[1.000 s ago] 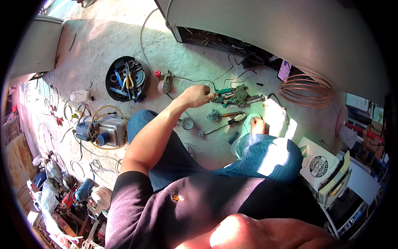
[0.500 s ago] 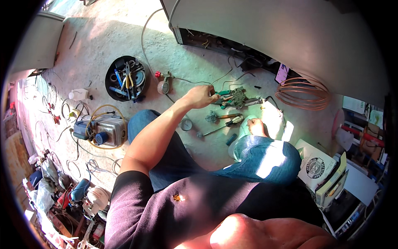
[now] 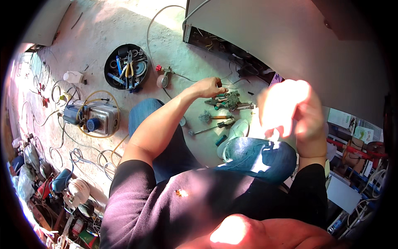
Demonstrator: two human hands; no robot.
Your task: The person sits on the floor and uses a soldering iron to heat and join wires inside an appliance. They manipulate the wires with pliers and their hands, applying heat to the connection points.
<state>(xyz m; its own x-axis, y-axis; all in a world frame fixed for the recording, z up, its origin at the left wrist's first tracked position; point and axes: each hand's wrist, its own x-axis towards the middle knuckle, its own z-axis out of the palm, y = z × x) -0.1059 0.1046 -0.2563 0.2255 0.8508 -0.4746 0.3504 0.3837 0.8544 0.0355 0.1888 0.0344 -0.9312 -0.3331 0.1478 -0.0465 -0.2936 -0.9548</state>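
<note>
My left hand (image 3: 208, 88) reaches forward over the floor, fingers curled in at the near-left edge of a heap of tools (image 3: 229, 100) with pliers and green handles in it. Whatever its fingertips hold, if anything, is too small to make out. Raised above my right knee, my right hand (image 3: 293, 110) is blurred and washed out by sunlight, so its fingers cannot be read. Closer to me than the heap lie a brush with a wooden handle (image 3: 217, 117) and a thin rod tool with a dark handle (image 3: 209, 127). A short dark cylinder (image 3: 221, 140) rests beside my shoe (image 3: 238, 129).
A round black tub of tools (image 3: 125, 68) stands front left, near a pressure gauge with a red knob (image 3: 162, 80). Left of my knee sits a pump (image 3: 99, 118) with a yellow hose. A large grey cabinet (image 3: 265, 31) fills the far right; clutter lines both sides.
My right hand has risen from low beside my shoe to above my knee, now covering the copper coil. My left hand stays by the tool heap. The whole view has shifted slightly.
</note>
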